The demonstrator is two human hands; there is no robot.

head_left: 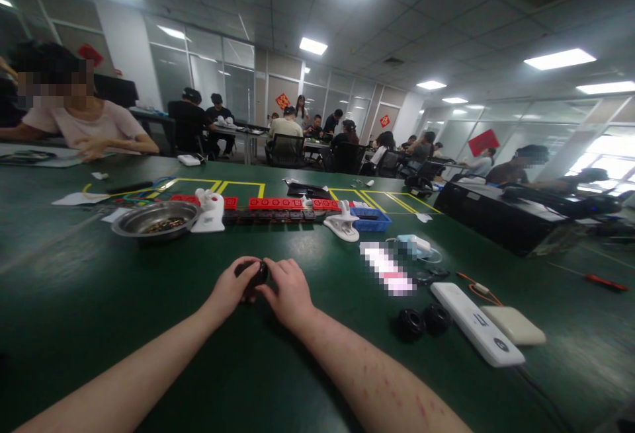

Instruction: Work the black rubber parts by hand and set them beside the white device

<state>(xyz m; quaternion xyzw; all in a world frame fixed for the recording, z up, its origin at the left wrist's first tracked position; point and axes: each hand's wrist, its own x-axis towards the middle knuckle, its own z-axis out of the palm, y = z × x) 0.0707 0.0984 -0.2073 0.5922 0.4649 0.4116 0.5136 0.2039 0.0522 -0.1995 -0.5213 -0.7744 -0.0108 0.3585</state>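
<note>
Black rounded part [259, 275], over the table [317, 387]: we curl the left hand [234, 286] around it and pinch its near-right edge with the right hand [290, 293], probably so both steady it. Two round black pieces [411, 323] rest to our right.

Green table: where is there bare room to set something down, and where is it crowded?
Bare green table shows left of the left hand, nearer than the metal bowl, and between the right hand and two black round parts. Crowded: the row from bowl through red strips to blue tray, and around the long white device.
</note>
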